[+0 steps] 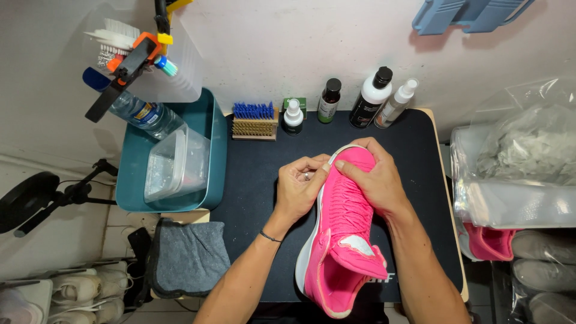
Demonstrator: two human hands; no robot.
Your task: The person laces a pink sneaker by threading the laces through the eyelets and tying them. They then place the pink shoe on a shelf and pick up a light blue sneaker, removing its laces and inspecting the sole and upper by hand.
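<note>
Fig. — pink sneaker (343,240) lay mid dark mat (252,180), toe away from wearer | L hand (300,186) pinched toe-side sole edge; R hand (375,177) wrapped over toe, closed on it | open mat at L; bottles (372,96) and brush (254,120) lined far edge | heel cut off by frame; sole underside hidden.

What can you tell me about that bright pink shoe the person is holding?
The pink shoe is a sports shoe with a textured, knit-looking upper, a white sole edge along its left side and a white patch on its tongue. It lies on the dark mat, toe pointing away from the person, heel nearest them. No laces are visible. The left hand grips the toe's left side and the right hand covers its right side.
</note>
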